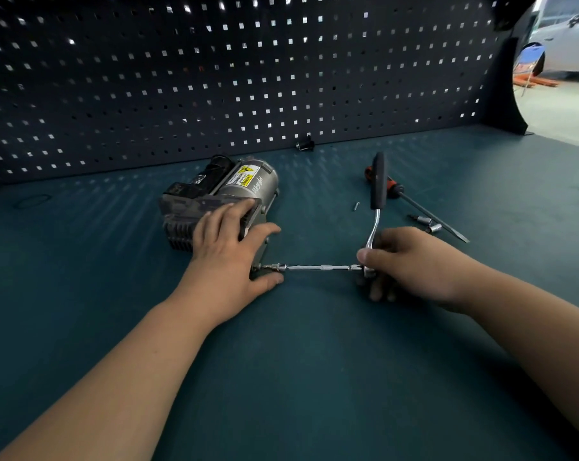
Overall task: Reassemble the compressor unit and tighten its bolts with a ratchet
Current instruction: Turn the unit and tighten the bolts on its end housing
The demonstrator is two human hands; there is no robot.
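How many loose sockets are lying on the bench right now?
2. Both lie beside the screwdriver shaft, beyond the right hand: the farther socket and the nearer socket, close together. Others may be hidden behind the hands.

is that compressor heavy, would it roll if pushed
Probably heavy for its size: the compressor looks mostly metal, with a finned block. Its round motor end might roll, though the blocky side likely stops it. The left hand presses it, suggesting it shifts.
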